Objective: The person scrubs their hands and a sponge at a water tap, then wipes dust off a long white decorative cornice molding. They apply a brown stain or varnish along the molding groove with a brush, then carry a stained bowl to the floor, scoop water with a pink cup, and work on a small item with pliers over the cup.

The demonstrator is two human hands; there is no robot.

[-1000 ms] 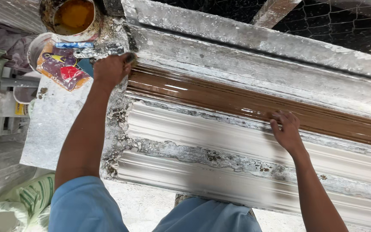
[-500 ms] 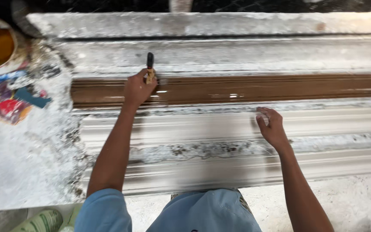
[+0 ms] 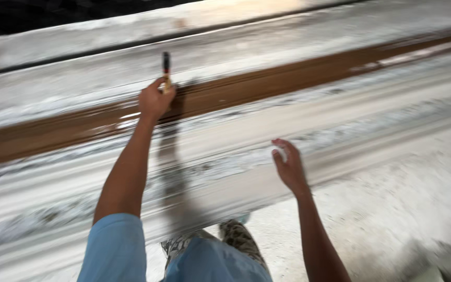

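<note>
- Containers do not show from where I watch; what fills the frame is a long, pale, ridged plaster moulding (image 3: 309, 130) running from lower left to upper right.
- Along its upper part I see a wet brown painted band (image 3: 267, 86) in one groove, glossy in patches at left and far right.
- My view puts the left hand (image 3: 154, 100) just left of centre, clenched around a slim paintbrush with a dark handle (image 3: 166, 63); the handle sticks up above the fist, and the bristle end is hidden behind the hand, right at the brown band.
- I see the right hand (image 3: 289, 167) at centre right, released and holding nothing, fingers loosely spread over the pale lower ridges; I cannot tell whether it touches them.
- Motion blur smears everything, so the moulding's fine detail is hard to read.
- Light blue sleeves (image 3: 113, 248) and patterned trousers (image 3: 238, 237) are cut off at the bottom edge.
- Rough whitish dusty floor (image 3: 392, 209) fills the lower right; a dark strip sits at upper left.
</note>
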